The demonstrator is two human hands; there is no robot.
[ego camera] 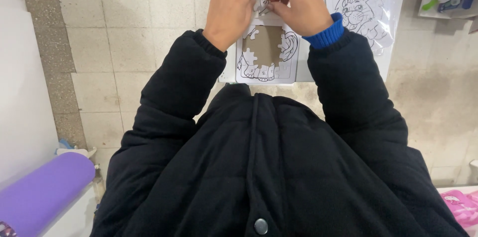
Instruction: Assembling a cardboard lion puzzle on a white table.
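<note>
Overhead, a small white table (226, 75) stands on a pale tiled floor (124, 32), with a white wall (22, 92) at the left edge. Jigsaw tray (267, 50) lies flat on the table just ahead of the person's black jacket (259, 167), near-square, long axis running away from the body; the brown backing shows through the middle, and line-art pieces fill the lower row and right side. Left hand (231, 5) and right hand (298, 2) meet over the tray's far edge, fingertips pinched together on a small white puzzle piece (260, 1). Clear bag (366, 12) just right of the tray holds a lion outline sheet. Purple roll (42, 189) sits lower left, a pink item (460, 204) lower right.
</note>
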